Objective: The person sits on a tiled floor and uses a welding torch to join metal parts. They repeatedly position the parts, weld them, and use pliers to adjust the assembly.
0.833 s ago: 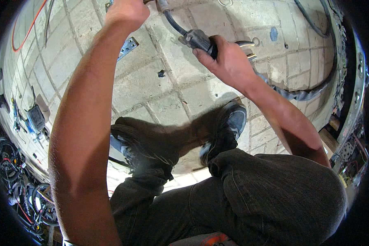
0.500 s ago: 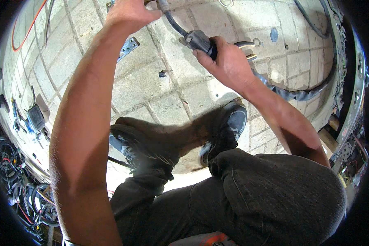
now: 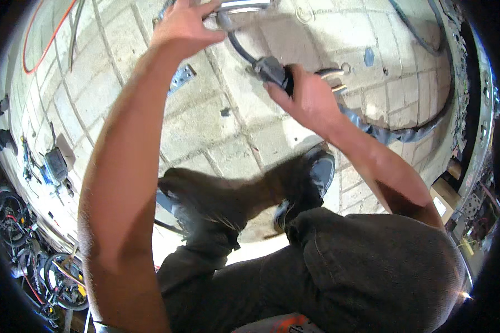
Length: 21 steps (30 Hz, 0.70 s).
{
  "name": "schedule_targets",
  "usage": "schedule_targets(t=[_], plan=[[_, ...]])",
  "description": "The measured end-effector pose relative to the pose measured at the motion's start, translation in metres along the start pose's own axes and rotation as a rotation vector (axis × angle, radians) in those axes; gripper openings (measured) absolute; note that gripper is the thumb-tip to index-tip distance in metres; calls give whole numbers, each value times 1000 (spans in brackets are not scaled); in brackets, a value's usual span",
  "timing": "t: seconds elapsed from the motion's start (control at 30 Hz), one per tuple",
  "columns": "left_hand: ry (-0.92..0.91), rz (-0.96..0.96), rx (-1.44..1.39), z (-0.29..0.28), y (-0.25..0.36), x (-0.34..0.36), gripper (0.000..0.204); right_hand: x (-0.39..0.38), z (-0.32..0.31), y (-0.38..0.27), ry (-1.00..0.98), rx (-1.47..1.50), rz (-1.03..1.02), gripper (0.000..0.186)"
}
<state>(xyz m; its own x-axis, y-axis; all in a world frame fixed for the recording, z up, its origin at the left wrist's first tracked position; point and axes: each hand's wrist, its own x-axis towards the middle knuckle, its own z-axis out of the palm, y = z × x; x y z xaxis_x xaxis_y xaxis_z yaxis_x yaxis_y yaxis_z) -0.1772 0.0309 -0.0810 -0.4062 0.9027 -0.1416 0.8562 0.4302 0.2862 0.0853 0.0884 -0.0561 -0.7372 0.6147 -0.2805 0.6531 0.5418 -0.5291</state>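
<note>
My right hand (image 3: pixel 314 100) is closed round a black boxy cable connector (image 3: pixel 272 71), thumb on the near side. From its far end a dark cable (image 3: pixel 240 45) curves up towards a shiny metal bar (image 3: pixel 243 5), which the top edge of the picture cuts off. Beside that bar is my left hand (image 3: pixel 184 32), its thumb and forefinger spread apart; some other fingers are cut off or blurred. Past my right hand short wire ends stick out, one with a ring terminal (image 3: pixel 346 68). A perforated metal plate (image 3: pixel 181 77) lies under my left wrist.
Thick dark hose (image 3: pixel 408 130) loops along the right over the paved floor (image 3: pixel 200 125). My shoes (image 3: pixel 321 169) stand close below my hands. A small black box (image 3: pixel 55 165) and motorbike-like parts (image 3: pixel 61 277) lie at left. A red cable (image 3: pixel 41 69) is at the upper left.
The view has shifted slightly, so the floor and both hands sit lower. More of the shiny bar shows beside my left hand. My right hand keeps its hold on the connector.
</note>
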Motion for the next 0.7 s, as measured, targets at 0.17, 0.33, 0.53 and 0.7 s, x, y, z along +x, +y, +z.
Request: schedule_targets(t=[0.17,0.33,0.53,0.7], plan=[[211,147,-68,-6,-11,7,63,0,-2,-2,3,26,-26,52],[355,-105,-491,-27,0,2,41,4,1,4,-5,31,-40,51],[339,-445,-493,-46,39,-31,23,-1,-7,0,-49,67,-2,52],[161,-135,-490,17,66,-102,51,-7,-51,-6,-63,128,145,54]])
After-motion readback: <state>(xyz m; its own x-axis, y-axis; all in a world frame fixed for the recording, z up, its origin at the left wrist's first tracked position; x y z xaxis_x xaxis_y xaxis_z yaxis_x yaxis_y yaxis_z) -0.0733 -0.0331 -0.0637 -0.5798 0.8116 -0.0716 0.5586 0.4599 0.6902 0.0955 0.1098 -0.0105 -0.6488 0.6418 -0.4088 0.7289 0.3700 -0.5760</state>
